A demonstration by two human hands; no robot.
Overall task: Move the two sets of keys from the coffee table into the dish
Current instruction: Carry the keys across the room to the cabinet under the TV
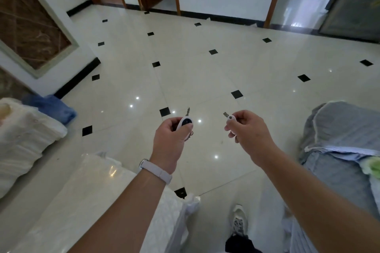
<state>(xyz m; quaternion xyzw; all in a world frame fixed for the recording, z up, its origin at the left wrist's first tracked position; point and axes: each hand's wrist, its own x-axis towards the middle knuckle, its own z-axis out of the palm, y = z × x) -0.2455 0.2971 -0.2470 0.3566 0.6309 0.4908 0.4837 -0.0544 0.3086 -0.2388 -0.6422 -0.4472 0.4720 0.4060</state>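
My left hand (171,141) is closed around one set of keys (185,122): a white oval fob with a dark centre, a metal key poking up past it and a ring hanging below. My right hand (249,131) grips the second set of keys (230,118), a white fob with a small grey button and a metal key sticking out to the left. Both hands are held out in front of me, above the tiled floor, about a hand's width apart. No dish is in view.
A glossy white table top (82,201) lies at the lower left. A white covered seat (22,139) with a blue cloth (53,107) is at the left, a grey covered sofa (339,146) at the right. Cream floor tiles (195,80) stretch ahead toward doorways. My shoe (238,222) shows below.
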